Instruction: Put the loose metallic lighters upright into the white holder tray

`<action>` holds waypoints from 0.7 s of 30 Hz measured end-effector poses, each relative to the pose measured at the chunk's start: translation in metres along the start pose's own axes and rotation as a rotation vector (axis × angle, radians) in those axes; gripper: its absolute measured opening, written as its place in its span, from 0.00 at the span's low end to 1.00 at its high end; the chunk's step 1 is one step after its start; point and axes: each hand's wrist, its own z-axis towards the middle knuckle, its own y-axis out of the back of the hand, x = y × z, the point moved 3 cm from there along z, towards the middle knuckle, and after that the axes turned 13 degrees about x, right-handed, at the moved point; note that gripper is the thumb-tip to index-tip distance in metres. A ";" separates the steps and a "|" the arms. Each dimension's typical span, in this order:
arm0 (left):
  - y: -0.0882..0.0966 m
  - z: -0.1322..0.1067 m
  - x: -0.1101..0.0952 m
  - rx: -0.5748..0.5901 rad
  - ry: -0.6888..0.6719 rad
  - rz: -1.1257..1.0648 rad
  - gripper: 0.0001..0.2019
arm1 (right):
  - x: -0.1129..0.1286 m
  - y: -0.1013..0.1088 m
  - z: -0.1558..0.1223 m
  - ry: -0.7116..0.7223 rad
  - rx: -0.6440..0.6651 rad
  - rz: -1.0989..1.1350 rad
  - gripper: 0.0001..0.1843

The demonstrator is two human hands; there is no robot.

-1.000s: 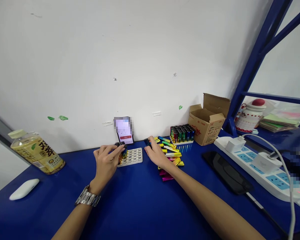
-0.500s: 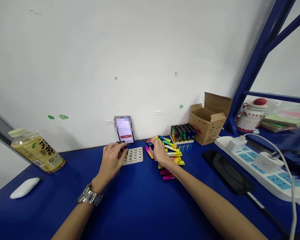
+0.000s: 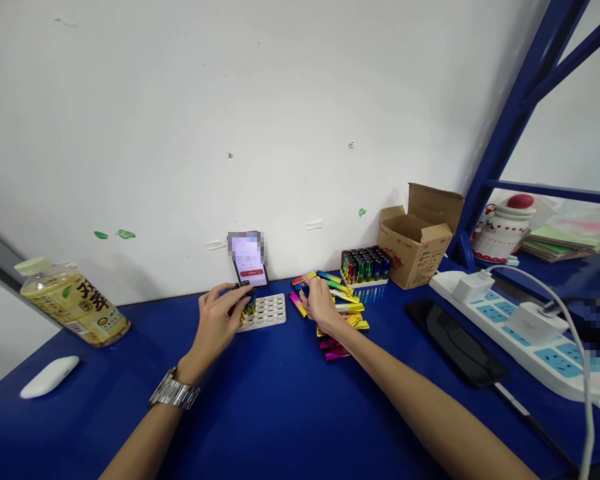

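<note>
My left hand (image 3: 219,319) is at the left part of a white tray (image 3: 271,313) with rows of oval holes. Its thumb and fingers are closed on a shiny lighter (image 3: 251,305) standing in the tray; other dark-topped lighters there are partly hidden by the hand. To the right, my right hand (image 3: 321,305) is over a loose pile of metallic coloured lighters (image 3: 349,308). Thumb and index finger pinch a lighter with a dark end (image 3: 305,289), mostly covered by the fingers.
Behind the pile stands a filled lighter tray (image 3: 365,267) beside an open cardboard box (image 3: 416,243). A phone (image 3: 250,260) leans on the wall. On the right lie a black phone (image 3: 455,343) and a power strip (image 3: 510,327); on the left, a drink bottle (image 3: 75,303) and white case (image 3: 50,377).
My left hand has shifted slightly left, and more of the lighter by its fingertips shows. My right hand stays over the pile, its pinch nearly unchanged.
</note>
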 end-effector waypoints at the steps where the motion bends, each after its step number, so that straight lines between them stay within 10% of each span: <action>1: 0.000 0.000 0.000 -0.011 -0.012 0.022 0.13 | 0.002 0.000 -0.001 -0.013 -0.014 0.020 0.10; 13: 0.006 -0.006 -0.024 -0.099 0.007 0.287 0.15 | 0.030 -0.013 -0.005 -0.081 0.100 0.372 0.26; 21: -0.009 -0.006 -0.063 0.019 -0.131 -0.178 0.14 | 0.038 -0.024 -0.017 0.049 0.463 0.149 0.19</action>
